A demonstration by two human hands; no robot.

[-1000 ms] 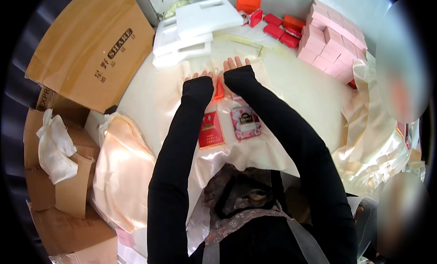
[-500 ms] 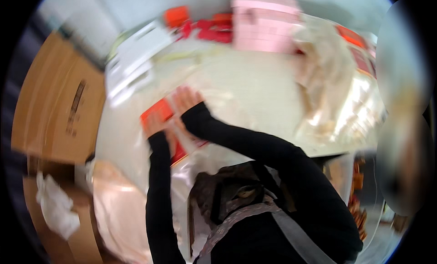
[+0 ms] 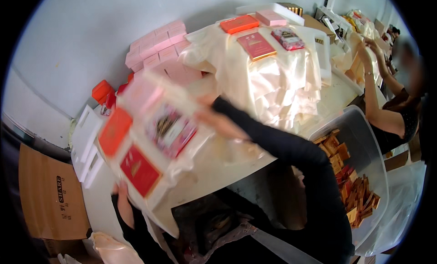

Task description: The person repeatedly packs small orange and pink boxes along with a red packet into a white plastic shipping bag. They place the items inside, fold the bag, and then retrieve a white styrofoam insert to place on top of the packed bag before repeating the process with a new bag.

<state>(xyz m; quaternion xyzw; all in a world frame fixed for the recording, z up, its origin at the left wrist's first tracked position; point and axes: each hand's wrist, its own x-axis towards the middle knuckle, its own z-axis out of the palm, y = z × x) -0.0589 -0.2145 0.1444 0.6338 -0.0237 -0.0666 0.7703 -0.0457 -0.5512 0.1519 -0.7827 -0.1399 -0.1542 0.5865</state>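
My left hand (image 3: 124,201) is closed on the near left edge of a cream satin-covered insert (image 3: 167,191), which is lifted and tilted over the table. My right hand (image 3: 223,120), blurred, grips its right side. Set in the insert are an orange box (image 3: 115,131), a flat red box (image 3: 140,170), a floral-patterned pack (image 3: 171,130) and a pale pink box (image 3: 141,92), smeared by motion. Loose satin hangs from the insert's edges. The fingers under it are hidden.
To the right stands a stack of similar satin-draped inserts (image 3: 282,93). Pink boxes (image 3: 157,43) are piled behind. White foam pieces (image 3: 85,143) and a cardboard carton (image 3: 50,196) are at left. A clear bin (image 3: 380,173) holds wooden-looking pieces. Another person's arm (image 3: 371,91) is at far right.
Earlier both hands lay pressed on the red and orange boxes on the table. Now the insert is raised, with my right hand farther right and my left nearer. The view has swung right.
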